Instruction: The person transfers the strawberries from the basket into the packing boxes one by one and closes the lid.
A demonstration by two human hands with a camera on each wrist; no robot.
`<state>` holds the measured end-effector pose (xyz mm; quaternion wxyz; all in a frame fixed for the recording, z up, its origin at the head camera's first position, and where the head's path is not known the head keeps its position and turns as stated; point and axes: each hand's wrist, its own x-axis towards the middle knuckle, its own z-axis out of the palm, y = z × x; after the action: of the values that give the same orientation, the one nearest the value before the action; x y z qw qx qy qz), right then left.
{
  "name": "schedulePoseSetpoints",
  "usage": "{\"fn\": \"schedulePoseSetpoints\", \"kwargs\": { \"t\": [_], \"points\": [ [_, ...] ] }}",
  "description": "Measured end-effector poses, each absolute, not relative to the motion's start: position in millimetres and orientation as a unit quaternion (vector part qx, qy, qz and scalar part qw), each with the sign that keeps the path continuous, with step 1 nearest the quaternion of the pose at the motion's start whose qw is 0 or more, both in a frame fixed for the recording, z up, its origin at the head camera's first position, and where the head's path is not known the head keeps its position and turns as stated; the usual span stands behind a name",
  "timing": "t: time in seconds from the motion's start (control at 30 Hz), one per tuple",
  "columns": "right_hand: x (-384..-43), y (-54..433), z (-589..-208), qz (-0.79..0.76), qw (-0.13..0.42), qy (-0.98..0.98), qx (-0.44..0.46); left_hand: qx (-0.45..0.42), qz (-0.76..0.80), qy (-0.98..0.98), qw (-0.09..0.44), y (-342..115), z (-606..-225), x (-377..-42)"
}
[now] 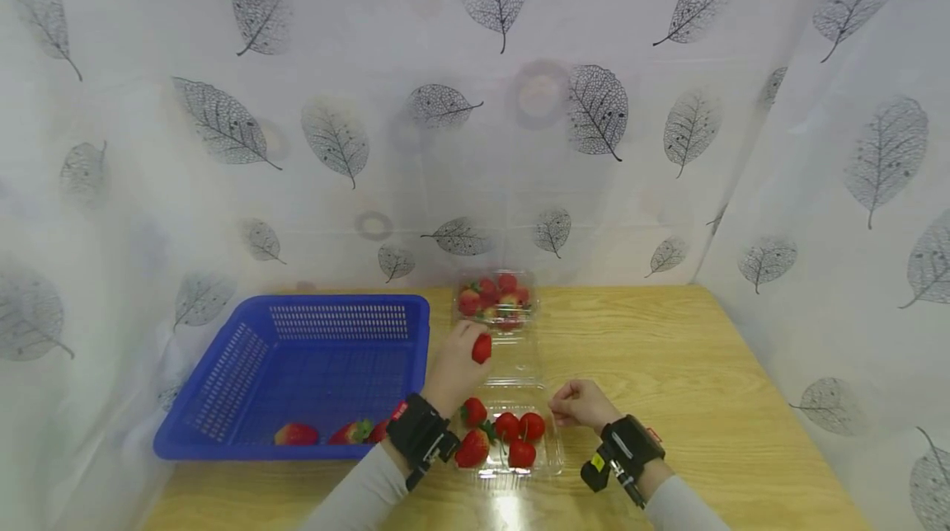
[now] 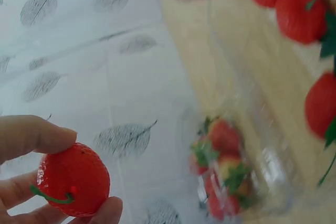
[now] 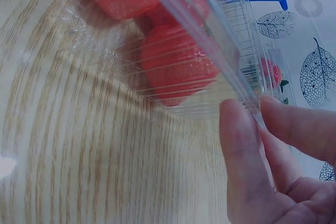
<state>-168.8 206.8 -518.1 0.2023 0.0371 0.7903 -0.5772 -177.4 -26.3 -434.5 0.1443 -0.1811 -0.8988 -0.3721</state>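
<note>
My left hand (image 1: 454, 366) grips a red strawberry (image 2: 76, 179) with a thin green stem, fingers and thumb around its sides. In the head view it is raised over the opened lid of a clear plastic clamshell box (image 1: 555, 465). Several strawberries (image 1: 522, 454) lie in that box's near half. My right hand (image 1: 585, 406) pinches the box's right rim between thumb and fingers, as the right wrist view shows up close. The lid (image 1: 512, 358) lies folded back toward the far side.
A blue plastic basket (image 1: 171, 424) stands at the left, with a few strawberries (image 1: 297, 434) along its near side. Behind the open box sits a second clear box (image 1: 496, 300) full of strawberries. A white leaf-print curtain (image 1: 505, 185) encloses the wooden table (image 1: 668, 366).
</note>
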Motion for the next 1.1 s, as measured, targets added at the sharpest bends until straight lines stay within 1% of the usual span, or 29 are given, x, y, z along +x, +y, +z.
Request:
{"fn": "schedulePoseSetpoints", "kwargs": {
  "t": [0.17,0.3,0.57,0.7,0.9,1.1],
  "points": [
    [-168,206,-517,-0.577,0.2,0.791,0.036,-0.206,-0.333,-0.915,0.094,-10,-463,-164],
    [-168,206,-518,-0.576,0.2,0.792,0.035,-0.197,-0.302,-0.931,0.052,-3,-485,-155],
    [-169,207,-521,-0.576,0.201,0.791,0.033,-0.194,-0.258,-0.946,0.009,1,-508,-147],
    [-170,206,-522,-0.573,0.2,0.793,0.043,-0.191,-0.25,-0.949,0.006,1,-511,-147],
    [-169,206,-522,-0.577,0.198,0.791,0.043,-0.206,-0.213,-0.955,0.023,1,-523,-148],
    [-168,207,-521,-0.58,0.197,0.79,0.027,-0.215,-0.207,-0.954,0.007,2,-534,-150]
  ]
}}
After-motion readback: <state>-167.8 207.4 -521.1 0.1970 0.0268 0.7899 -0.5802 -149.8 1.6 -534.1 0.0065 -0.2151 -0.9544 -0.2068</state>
